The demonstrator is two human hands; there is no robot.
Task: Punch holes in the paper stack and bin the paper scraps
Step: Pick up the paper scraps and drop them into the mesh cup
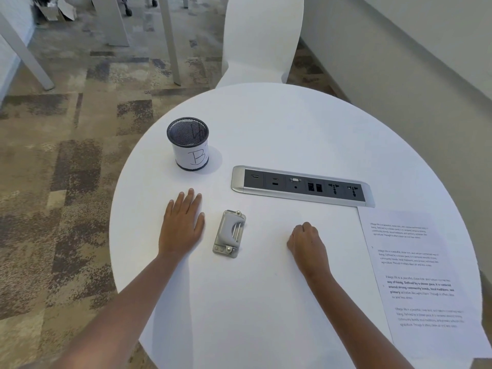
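A grey metal hole punch (229,234) lies on the round white table (279,134), between my two hands. My left hand (182,225) rests flat on the table just left of the punch, fingers straight. My right hand (307,242) sits to the right of the punch with its fingers curled into a fist, holding nothing I can see. A stack of printed paper (415,278) lies at the table's right edge, beyond my right hand. A black mesh cup (188,143) with a white label marked "B" stands at the back left.
A silver and black power and data socket strip (302,186) is set into the table behind the punch. A white chair (262,41) stands at the table's far side. Patterned carpet (66,155) and white table legs fill the left.
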